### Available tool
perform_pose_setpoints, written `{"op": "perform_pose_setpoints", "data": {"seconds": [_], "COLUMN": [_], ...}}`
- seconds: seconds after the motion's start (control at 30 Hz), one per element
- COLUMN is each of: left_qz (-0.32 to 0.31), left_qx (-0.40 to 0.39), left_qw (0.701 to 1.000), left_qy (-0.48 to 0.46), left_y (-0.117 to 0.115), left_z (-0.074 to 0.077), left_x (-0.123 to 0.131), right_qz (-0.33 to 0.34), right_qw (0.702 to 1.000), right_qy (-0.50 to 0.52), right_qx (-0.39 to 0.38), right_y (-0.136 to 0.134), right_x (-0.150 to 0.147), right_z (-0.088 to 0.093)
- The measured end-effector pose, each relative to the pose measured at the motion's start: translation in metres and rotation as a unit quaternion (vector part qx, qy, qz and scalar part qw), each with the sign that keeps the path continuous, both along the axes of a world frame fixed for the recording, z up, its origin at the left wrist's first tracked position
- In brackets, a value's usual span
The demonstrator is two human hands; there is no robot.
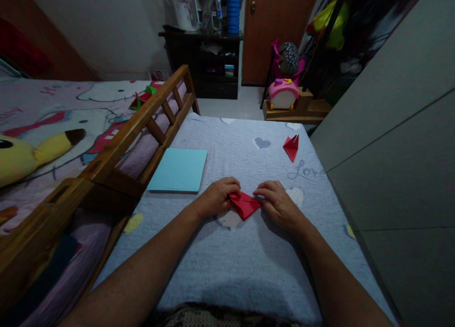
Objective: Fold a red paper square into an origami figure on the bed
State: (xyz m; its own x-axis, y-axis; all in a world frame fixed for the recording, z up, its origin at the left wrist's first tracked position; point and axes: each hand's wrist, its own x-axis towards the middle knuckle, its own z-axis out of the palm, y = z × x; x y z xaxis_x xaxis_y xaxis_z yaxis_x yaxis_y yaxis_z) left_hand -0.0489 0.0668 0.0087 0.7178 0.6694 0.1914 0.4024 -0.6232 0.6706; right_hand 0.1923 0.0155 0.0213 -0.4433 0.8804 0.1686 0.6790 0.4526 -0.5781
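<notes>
A folded piece of red paper lies low over the bed cover, between my two hands. My left hand is closed on its left corner, thumb and fingers pinching the paper. At the right corner is my right hand, its fingers bent and close together, with the fingertips at the paper's edge; whether they pinch it is hard to see. Farther off to the right sits another folded red paper piece with pointed tips. A flat light-blue square pad rests to the left, beyond my left hand.
A wooden bed rail runs along the left side, with a yellow plush toy on the bed beyond it. Pale cabinet doors stand close on the right. A dark shelf unit and a pink toy case are at the back.
</notes>
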Motion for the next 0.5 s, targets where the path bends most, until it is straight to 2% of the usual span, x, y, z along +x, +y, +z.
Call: {"op": "perform_pose_setpoints", "data": {"seconds": [0.2,0.5], "left_qz": [-0.002,0.003], "left_qx": [0.012,0.023], "left_qw": [1.0,1.0], "left_qy": [0.014,0.019], "left_y": [-0.0002,0.0001], "left_z": [-0.0015,-0.0035], "left_x": [-0.0005,0.0002], "right_qz": [0.028,0.037], "right_qw": [0.994,0.992], "right_qy": [-0.103,-0.122], "right_qx": [-0.006,-0.002], "right_y": [-0.0049,-0.0084], "right_x": [-0.0093,-0.0093], "right_z": [-0.0051,0.0026]}}
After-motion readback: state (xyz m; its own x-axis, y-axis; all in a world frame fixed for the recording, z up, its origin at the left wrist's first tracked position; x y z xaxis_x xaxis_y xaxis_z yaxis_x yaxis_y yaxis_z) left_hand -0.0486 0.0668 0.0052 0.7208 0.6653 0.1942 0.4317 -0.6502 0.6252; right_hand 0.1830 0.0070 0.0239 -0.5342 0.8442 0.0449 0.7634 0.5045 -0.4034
